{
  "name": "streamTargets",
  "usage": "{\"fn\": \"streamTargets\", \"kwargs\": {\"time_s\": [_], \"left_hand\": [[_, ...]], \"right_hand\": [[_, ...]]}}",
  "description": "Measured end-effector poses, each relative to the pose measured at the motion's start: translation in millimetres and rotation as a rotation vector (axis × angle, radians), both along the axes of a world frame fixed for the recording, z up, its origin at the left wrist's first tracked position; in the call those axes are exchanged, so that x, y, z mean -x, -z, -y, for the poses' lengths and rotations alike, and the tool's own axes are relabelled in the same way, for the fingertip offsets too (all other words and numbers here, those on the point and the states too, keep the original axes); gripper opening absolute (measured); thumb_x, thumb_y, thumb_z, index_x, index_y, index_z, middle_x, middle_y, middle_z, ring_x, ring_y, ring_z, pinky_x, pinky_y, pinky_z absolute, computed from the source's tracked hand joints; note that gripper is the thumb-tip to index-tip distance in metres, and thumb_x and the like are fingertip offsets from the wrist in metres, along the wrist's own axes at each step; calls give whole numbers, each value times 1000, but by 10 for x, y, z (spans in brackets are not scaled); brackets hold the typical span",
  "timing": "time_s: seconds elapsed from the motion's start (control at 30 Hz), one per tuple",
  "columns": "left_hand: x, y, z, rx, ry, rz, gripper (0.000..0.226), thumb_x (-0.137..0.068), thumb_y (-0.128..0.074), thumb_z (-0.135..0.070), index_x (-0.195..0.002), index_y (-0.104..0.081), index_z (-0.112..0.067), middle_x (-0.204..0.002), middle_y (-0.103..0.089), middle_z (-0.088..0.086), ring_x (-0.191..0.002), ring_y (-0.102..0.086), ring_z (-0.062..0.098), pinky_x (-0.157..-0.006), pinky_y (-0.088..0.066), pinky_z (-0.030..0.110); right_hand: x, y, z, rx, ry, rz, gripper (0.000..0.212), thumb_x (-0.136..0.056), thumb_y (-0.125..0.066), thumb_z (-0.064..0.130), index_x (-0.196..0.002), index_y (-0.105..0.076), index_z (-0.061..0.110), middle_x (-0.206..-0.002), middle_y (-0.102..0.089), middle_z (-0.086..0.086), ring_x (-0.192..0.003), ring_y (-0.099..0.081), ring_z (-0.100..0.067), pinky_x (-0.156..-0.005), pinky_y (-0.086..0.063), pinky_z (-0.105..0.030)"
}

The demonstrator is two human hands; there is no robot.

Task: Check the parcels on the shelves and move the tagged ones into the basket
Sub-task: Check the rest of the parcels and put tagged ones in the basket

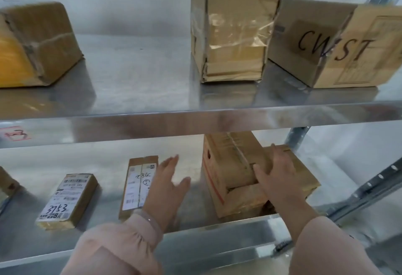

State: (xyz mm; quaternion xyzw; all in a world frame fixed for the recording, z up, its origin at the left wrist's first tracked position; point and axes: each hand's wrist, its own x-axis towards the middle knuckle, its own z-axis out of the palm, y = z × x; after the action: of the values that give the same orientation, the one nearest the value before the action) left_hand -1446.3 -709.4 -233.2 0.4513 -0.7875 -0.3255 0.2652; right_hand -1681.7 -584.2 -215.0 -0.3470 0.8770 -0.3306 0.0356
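Shelves [152, 92] fill the frame, with bare metal open at lower centre. At lower right, the stacked parcel [226, 166] sits near the front edge; your right hand [280, 181] rests flat-fingered on it. Your left hand [167, 187] hovers, fingers spread, beside the slim parcel [134, 187].

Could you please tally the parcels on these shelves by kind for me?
Cardboard boxes: 6, with one cut off at the left edge
Flat labelled packets: 2
Total: 8
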Motion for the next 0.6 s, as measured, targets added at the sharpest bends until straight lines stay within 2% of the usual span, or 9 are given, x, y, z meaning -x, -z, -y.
{"fn": "streamTargets", "kwargs": {"time_s": [0.07, 0.13, 0.17, 0.23, 0.33, 0.4, 0.47, 0.53, 0.6], "left_hand": [[313, -67, -239, -67, 147, -92, 47, -94, -60, -13, -137, -45, -21, -139, -40, -6, -129, -36, -12, -113, -31, 22], [556, -64, -450, -141, 289, -162, 37, -96, -55, -7, -125, -43, -25, -130, -42, -10, -113, -40, -25, -96, -41, 7], [651, -33, -527, -175, 309, -159, 36, -98, -53, -13, -130, -42, -24, -134, -41, -10, -116, -41, -19, -97, -39, 5], [773, 42, -562, -206, 208, -132, 47, -99, -52, -25, -143, -38, -21, -141, -37, -6, -123, -40, 0, -106, -35, 13], [825, -11, -485, -253, -23, -196, 53, -92, -62, -30, -142, -46, -21, -133, -47, 2, -109, -55, 9, -104, -45, 30], [814, -113, -441, -345, -72, -216, 67, -82, -68, -48, -141, -47, -23, -134, -50, 10, -113, -59, 20, -104, -47, 40], [784, -198, -424, -477, -142, -213, 97, -60, -65, -73, -143, -44, -27, -138, -48, 11, -120, -56, 26, -107, -44, 42], [759, -240, -435, -573, -168, -205, 118, -44, -59, -86, -145, -41, -27, -141, -48, 9, -123, -54, 27, -109, -42, 41], [745, -236, -471, -617, -174, -206, 123, -39, -60, -88, -145, -41, -26, -140, -50, 8, -123, -55, 26, -109, -41, 39]], "right_hand": [[198, 77, -58, -125, 10, 83, 80, -85, -61, 48, -149, -22, 20, -151, -34, -7, -138, -33, -29, -111, -34, -49], [297, 143, -81, -152, -43, 185, 67, -84, -59, 54, -139, -35, 23, -135, -50, -5, -123, -48, -26, -103, -43, -49], [322, 164, -88, -124, -81, 229, 55, -84, -59, 54, -129, -43, 27, -121, -57, 0, -110, -55, -21, -96, -49, -47], [355, 173, -111, -47, -151, 297, 47, -82, -62, 55, -121, -48, 32, -103, -59, 12, -94, -59, -11, -84, -56, -41], [352, 93, -133, 54, -276, 329, 54, -78, -69, 53, -124, -49, 33, -102, -61, 18, -90, -62, -4, -72, -57, -24], [271, 17, -127, 117, -394, 337, 55, -77, -69, 52, -125, -48, 33, -109, -61, 16, -97, -61, -4, -75, -57, -24], [141, -53, -115, 180, -551, 305, 54, -80, -67, 50, -128, -49, 32, -118, -59, 16, -107, -57, -2, -87, -52, -25], [24, -76, -105, 178, -673, 214, 59, -83, -63, 48, -137, -45, 30, -132, -50, 16, -121, -46, 2, -102, -39, -22], [-36, -86, -91, 122, -746, 167, 66, -85, -56, 52, -145, -37, 32, -143, -35, 21, -131, -29, 6, -111, -24, -24]]}}
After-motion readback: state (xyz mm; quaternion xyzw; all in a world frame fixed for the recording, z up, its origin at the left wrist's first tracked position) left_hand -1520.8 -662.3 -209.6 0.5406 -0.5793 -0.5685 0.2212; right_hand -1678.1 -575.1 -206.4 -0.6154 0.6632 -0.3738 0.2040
